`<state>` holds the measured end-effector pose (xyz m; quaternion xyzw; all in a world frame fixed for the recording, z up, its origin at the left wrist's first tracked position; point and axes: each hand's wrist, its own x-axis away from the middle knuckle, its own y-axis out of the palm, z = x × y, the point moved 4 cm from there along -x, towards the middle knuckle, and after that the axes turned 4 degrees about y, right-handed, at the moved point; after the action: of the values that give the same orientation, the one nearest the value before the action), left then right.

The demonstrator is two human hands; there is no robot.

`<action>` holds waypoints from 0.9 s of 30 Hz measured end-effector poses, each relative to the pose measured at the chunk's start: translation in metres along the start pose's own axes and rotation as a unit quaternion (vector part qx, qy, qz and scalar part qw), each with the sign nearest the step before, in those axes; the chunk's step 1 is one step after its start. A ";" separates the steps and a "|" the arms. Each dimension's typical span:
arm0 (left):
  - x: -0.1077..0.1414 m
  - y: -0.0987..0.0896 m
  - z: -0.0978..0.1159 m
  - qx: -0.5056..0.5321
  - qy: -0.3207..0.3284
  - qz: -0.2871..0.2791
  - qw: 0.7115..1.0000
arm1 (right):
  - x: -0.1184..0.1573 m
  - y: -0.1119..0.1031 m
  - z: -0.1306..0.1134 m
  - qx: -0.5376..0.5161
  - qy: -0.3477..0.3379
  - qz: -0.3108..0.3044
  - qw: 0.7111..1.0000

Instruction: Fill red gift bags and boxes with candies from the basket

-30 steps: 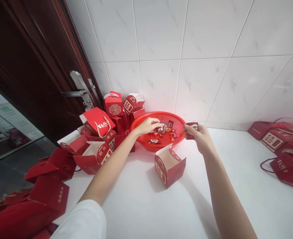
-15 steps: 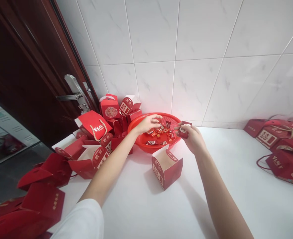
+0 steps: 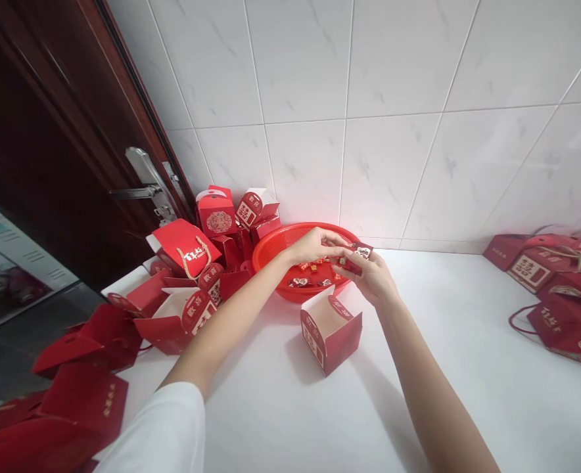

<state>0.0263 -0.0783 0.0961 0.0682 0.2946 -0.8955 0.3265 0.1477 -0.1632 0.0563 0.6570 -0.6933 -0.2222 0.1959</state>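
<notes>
Over the red plastic basket (image 3: pixel 275 240), my left hand (image 3: pixel 313 246) reaches across to my right hand, its fingertips closed on a red wrapped candy. My right hand (image 3: pixel 375 276) grips several dark red wrapped candies (image 3: pixel 363 251) with pale printing, at the basket's right side. The two hands meet there, so part of what they hold is hidden. Loose red-wrapped candies (image 3: pixel 300 282) lie on the basket's bottom. Just in front of the basket stands an open red gift box (image 3: pixel 340 341), its inside pale and its visible bottom bare.
Open red boxes (image 3: pixel 167 322) crowd the left side of the white table (image 3: pixel 271 414), with a rope-handled red box (image 3: pixel 186 249) among them. Closed red boxes (image 3: pixel 561 322) sit at the right. A tiled wall (image 3: pixel 394 164) rises behind, and a dark door (image 3: pixel 64 131) stands at left.
My left hand has moved right from above the loose candies to my right hand. My right hand, still gripping candies, has shifted slightly left. The open box stays put.
</notes>
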 end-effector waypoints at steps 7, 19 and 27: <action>-0.031 -0.042 -0.071 -0.174 -0.155 0.075 0.970 | -0.004 -0.010 -0.003 -0.006 -0.014 0.098 0.995; -0.032 -0.032 -0.138 -0.268 -0.318 -0.098 0.904 | -0.007 -0.020 -0.006 -0.005 -0.035 0.147 0.989; -0.024 -0.049 -0.129 -0.157 -0.346 -0.055 0.924 | -0.007 -0.020 -0.005 0.006 -0.037 0.152 0.988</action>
<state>0.0054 0.0382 0.0218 -0.3139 0.3033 -0.8223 0.3650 0.1677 -0.1570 0.0491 0.5366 -0.7929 -0.2099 0.1983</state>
